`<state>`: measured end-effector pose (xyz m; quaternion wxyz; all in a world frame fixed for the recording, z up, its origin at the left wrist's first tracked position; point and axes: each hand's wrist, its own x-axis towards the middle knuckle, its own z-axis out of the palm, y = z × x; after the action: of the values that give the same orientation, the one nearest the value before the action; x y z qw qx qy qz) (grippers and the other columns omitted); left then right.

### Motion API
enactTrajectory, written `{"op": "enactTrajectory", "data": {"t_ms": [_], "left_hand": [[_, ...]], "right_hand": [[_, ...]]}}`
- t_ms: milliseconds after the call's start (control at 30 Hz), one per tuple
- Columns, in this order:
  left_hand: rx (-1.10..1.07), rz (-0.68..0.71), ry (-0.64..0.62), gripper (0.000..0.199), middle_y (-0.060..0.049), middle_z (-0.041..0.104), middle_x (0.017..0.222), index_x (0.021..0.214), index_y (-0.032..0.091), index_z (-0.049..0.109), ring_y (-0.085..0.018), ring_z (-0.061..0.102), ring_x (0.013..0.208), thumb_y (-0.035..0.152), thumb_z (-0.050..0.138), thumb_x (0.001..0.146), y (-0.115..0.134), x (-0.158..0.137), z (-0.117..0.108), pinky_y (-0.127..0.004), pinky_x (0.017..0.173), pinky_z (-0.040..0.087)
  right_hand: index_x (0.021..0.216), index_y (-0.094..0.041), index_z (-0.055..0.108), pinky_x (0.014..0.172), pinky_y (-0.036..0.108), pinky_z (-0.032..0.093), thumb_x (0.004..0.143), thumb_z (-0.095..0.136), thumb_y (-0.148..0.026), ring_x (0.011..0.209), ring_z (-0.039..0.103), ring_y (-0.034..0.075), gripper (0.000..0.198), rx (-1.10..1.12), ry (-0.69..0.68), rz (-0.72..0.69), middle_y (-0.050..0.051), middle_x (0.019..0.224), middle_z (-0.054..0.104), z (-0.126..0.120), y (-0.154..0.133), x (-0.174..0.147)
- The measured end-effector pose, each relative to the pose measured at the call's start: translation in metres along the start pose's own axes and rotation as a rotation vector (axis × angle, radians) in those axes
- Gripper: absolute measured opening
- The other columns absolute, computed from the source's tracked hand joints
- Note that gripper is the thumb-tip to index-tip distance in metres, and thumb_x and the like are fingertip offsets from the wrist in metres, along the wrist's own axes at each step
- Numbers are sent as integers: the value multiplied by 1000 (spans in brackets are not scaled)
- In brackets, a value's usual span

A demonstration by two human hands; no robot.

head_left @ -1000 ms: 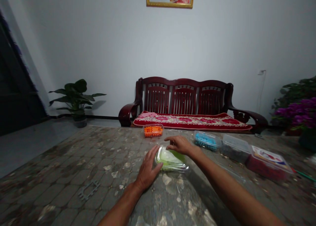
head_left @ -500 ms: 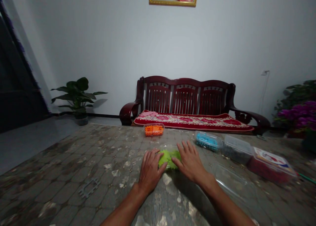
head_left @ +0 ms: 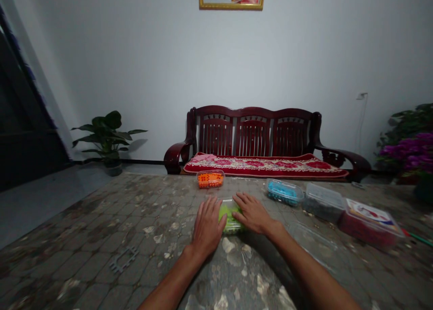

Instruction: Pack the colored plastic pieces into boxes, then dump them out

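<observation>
A clear plastic box of green pieces (head_left: 230,217) stands on the patterned tablecloth in front of me. My left hand (head_left: 209,219) lies along its left side, fingers stretched forward and thumb at the near side. On the opposite side, my right hand (head_left: 252,213) grips the right edge, its thumb over the top of the green pieces. Both hands touch the box, and they hide its two ends. Whether a lid covers it I cannot tell. To the right of my right forearm lies a transparent plastic lid or tray (head_left: 313,244).
Beyond my hands sits a box of orange pieces (head_left: 210,179). Boxes of blue pieces (head_left: 284,192), dark pieces (head_left: 323,202) and red contents (head_left: 370,224) line the right side. A grey frame-shaped piece (head_left: 123,259) lies left on the tablecloth (head_left: 162,274). A wooden bench (head_left: 253,134) stands behind.
My right hand has come left and closer in on the box, its fingers less spread. My left fingers now reach farther forward along the side. The green pieces look flatter.
</observation>
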<state>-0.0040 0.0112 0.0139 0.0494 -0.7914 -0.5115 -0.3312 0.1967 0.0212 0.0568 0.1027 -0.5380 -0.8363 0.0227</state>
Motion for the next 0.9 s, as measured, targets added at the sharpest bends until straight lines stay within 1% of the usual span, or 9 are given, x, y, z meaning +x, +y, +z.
{"op": "enactTrajectory", "data": {"t_ms": [67, 133, 200, 267, 400, 533, 633, 733, 900], "left_hand": [[-22, 8, -80, 44, -16, 51, 152, 138, 16, 55, -34, 40, 146, 30, 50, 96, 4, 8, 3, -57, 122, 27], [-42, 1, -153, 46, -18, 50, 152, 139, 16, 55, -35, 39, 147, 32, 50, 97, 7, 15, 5, -58, 122, 25], [-48, -1, -214, 47, -21, 51, 151, 138, 13, 56, -36, 40, 146, 33, 51, 96, 8, 19, 6, -58, 122, 26], [-33, 6, -245, 47, -22, 51, 151, 137, 11, 57, -36, 41, 146, 33, 52, 96, 8, 21, 6, -55, 122, 28], [5, 11, -262, 50, -20, 51, 151, 140, 10, 55, -36, 42, 145, 33, 49, 95, 9, 20, 3, -54, 120, 31], [40, 11, -274, 52, -20, 52, 151, 140, 8, 54, -35, 44, 144, 32, 48, 95, 11, 19, 1, -52, 121, 32], [54, 13, -282, 51, -20, 52, 151, 141, 10, 54, -35, 44, 144, 32, 47, 95, 12, 20, 0, -52, 120, 32], [40, 17, -294, 52, -19, 53, 150, 140, 11, 55, -35, 44, 144, 33, 48, 94, 12, 21, 0, -53, 120, 33], [-24, -9, -280, 53, -21, 50, 152, 140, 9, 55, -37, 41, 145, 34, 49, 93, 11, 19, 5, -55, 120, 31]], "right_hand": [[152, -15, 44, 119, 55, 28, 99, 44, -49, 148, 34, 36, 63, 4, 11, -7, 17, 159, 42, 3, 1, 0], [153, -16, 44, 120, 53, 28, 100, 42, -48, 149, 34, 34, 62, 11, 24, -13, 16, 158, 42, 7, 3, -1], [153, -16, 43, 121, 51, 28, 100, 42, -47, 149, 34, 32, 61, 21, 40, -21, 16, 158, 43, 11, 5, -2], [152, -15, 44, 121, 49, 28, 100, 43, -45, 148, 36, 31, 60, 26, 57, -37, 16, 157, 44, 15, 8, -2], [150, -13, 46, 120, 49, 30, 100, 43, -45, 145, 40, 31, 60, 29, 72, -67, 17, 155, 47, 16, 10, -1], [150, -9, 46, 122, 47, 28, 100, 43, -45, 145, 40, 31, 62, 32, 62, -80, 19, 154, 48, 16, 10, -1], [150, -10, 46, 121, 49, 29, 100, 43, -45, 145, 40, 31, 62, 33, 65, -84, 19, 153, 48, 17, 10, 0], [149, -10, 47, 120, 50, 30, 100, 42, -44, 144, 41, 31, 60, 20, 58, -91, 20, 152, 49, 17, 10, 1], [149, -9, 47, 121, 47, 30, 100, 42, -42, 142, 43, 31, 59, 2, 47, -106, 18, 150, 52, 14, 10, 1]]}}
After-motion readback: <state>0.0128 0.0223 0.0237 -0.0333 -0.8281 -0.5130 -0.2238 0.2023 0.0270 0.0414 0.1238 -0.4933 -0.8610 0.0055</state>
